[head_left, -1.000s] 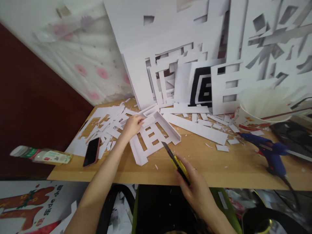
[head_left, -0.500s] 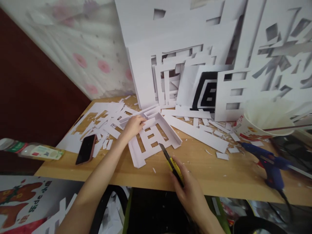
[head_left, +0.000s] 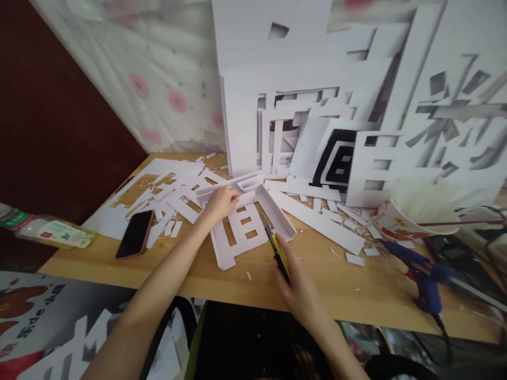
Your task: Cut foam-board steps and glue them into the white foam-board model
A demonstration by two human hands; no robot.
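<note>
On the wooden table lies a white foam board character (head_left: 247, 232) with cut-out windows and raised strip walls along its edges. My left hand (head_left: 222, 205) is closed at its upper left part, the fingers pinching a white foam board strip (head_left: 247, 199) that stands on edge there. The fingertips are partly hidden. My right hand (head_left: 295, 285) grips a yellow and black utility knife (head_left: 279, 256), blade out. The blade points up and left over the lower right part of the character; whether it touches the board I cannot tell.
White offcuts (head_left: 182, 192) litter the left and back. A phone (head_left: 135, 234) and a bottle (head_left: 51, 230) lie at left. Cut foam boards (head_left: 247, 58) lean on the wall. At right are a tub of glue sticks (head_left: 412, 211) and a blue glue gun (head_left: 422, 277).
My right hand has brought the knife a little up and left, so its blade now overlaps the character's lower right part. My left hand keeps its hold. The camera view has shifted slightly.
</note>
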